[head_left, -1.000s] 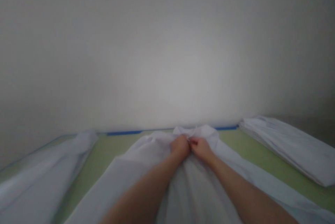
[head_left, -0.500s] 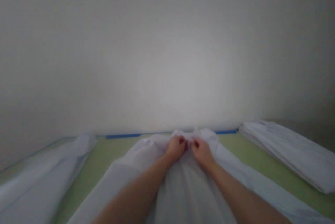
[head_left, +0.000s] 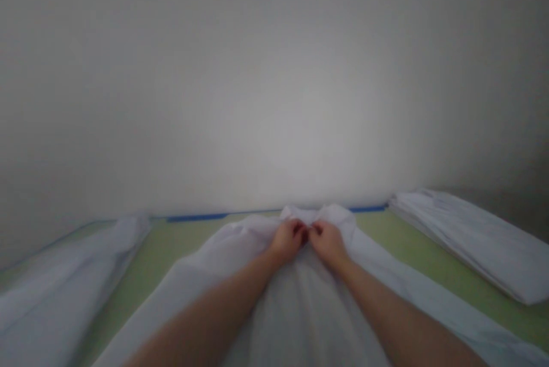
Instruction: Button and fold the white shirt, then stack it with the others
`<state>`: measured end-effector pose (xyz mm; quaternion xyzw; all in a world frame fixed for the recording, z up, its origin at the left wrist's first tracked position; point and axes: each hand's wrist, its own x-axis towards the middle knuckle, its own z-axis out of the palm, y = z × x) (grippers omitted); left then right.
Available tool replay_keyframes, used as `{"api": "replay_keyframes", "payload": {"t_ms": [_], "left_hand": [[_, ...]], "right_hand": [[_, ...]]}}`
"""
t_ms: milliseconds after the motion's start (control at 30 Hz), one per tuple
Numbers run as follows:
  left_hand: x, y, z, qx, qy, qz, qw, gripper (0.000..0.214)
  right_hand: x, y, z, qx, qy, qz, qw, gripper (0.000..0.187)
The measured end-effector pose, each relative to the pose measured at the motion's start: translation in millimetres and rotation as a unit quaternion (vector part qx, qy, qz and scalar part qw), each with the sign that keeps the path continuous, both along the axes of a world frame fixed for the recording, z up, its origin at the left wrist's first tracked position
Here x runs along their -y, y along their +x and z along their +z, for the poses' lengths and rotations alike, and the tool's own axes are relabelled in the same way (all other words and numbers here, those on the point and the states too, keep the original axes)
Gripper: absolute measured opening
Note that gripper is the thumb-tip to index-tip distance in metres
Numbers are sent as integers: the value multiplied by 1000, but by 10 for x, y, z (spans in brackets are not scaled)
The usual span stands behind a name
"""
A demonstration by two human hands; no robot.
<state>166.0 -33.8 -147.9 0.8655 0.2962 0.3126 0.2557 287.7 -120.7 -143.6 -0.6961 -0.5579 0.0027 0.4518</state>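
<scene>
A white collared shirt (head_left: 306, 310) lies spread before me, its raised collar (head_left: 338, 215) near the far edge of the green surface. At the front of the collar, my left hand (head_left: 288, 240) is closed, with thumb and fingers pinching the cloth. Close beside it, my right hand (head_left: 328, 242) pinches the collar's other side, the fingertips of both hands almost touching. Whether a button sits between the fingers is too blurred to tell.
To the right lies a folded stack of white cloth (head_left: 476, 241). Another length of white cloth (head_left: 72, 275) is on the left. Blue tape (head_left: 197, 218) runs along the back edge of the green surface (head_left: 171, 241), against a pale wall (head_left: 274, 81).
My two hands have come slightly closer together at the collar. The whole view has shifted a little, so the surface sits slightly higher in the picture.
</scene>
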Motion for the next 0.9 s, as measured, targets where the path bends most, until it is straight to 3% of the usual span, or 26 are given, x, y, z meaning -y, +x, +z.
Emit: {"api": "replay_keyframes", "payload": {"t_ms": [567,800,900], "left_hand": [[92,-52,13,47,-3,-12,999,24],[152,-60,53,23,12,-2,1000,21],[169,-63,68,10,29,1,1000,21]], "right_hand": [[56,188,27,-129,23,71,989,30],[125,62,61,-7,34,101,994,24],[121,7,52,31,7,62,998,23]]}}
